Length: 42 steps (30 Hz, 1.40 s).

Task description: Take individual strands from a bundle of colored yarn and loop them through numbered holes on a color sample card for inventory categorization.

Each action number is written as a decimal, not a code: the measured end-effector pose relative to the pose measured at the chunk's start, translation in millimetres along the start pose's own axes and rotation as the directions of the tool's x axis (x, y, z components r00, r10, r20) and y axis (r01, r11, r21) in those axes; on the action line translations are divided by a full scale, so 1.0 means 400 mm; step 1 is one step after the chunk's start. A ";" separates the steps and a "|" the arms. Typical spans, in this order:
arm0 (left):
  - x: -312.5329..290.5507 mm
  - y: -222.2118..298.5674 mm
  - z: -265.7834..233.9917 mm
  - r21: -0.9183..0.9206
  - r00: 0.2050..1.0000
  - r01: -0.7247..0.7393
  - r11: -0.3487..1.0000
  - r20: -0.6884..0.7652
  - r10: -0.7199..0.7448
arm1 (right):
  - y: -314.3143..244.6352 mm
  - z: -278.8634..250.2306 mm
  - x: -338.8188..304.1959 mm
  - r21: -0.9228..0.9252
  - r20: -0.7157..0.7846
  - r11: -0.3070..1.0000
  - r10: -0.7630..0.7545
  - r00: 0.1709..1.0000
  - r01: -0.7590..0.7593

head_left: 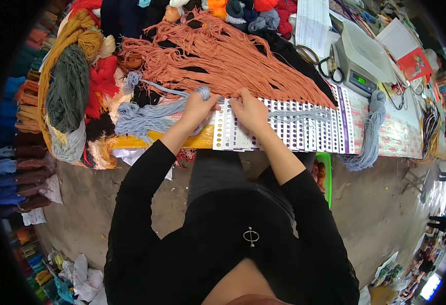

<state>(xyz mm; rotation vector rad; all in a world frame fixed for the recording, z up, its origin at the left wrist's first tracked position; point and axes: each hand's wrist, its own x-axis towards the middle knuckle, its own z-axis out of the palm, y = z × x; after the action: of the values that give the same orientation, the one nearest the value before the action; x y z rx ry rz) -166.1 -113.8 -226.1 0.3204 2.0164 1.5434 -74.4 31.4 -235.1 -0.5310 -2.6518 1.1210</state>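
Note:
My left hand [198, 109] is closed around a bundle of pale blue-grey yarn [149, 116], whose loose length spreads leftward over the table. Close beside it, my right hand [249, 111] is bent with fingertips pinched over the left part of white cards punched with rows of holes [304, 132]. What those fingertips hold, if anything, is too small to make out. Cut blue-grey strands [301, 116] lie across the cards, right of this hand. Just beyond both hands, a wide fan of salmon-orange yarn [218, 58] is spread on black cloth.
Dark grey [67, 89] and mustard skeins [70, 33] pile up at left. Scissors [332, 66] lie at the far right, near a digital scale [361, 81] with a plastic tray [368, 48]. A blue-grey skein [373, 132] hangs over the front edge. A green bin [325, 178] stands below.

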 end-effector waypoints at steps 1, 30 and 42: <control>0.003 -0.002 -0.011 0.002 1.000 0.003 1.000 0.001 -0.003 | -0.003 0.003 -0.004 -0.049 0.000 0.999 0.007 1.000 -0.007; 0.042 0.173 -0.667 0.035 0.814 -0.124 0.992 -0.568 0.122 | -0.037 0.012 -0.035 -0.146 -0.102 0.956 -0.271 0.957 0.255; -0.142 0.150 -0.011 -0.518 0.887 0.081 0.852 0.427 0.175 | -0.156 -0.027 -0.093 0.831 0.080 0.556 -0.059 0.995 -0.034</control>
<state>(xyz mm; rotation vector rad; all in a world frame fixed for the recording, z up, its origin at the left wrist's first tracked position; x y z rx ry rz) -131.9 -128.1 -152.3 0.4652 1.1709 1.7754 -52.1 -17.0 -184.7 -0.2414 -1.7946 2.2212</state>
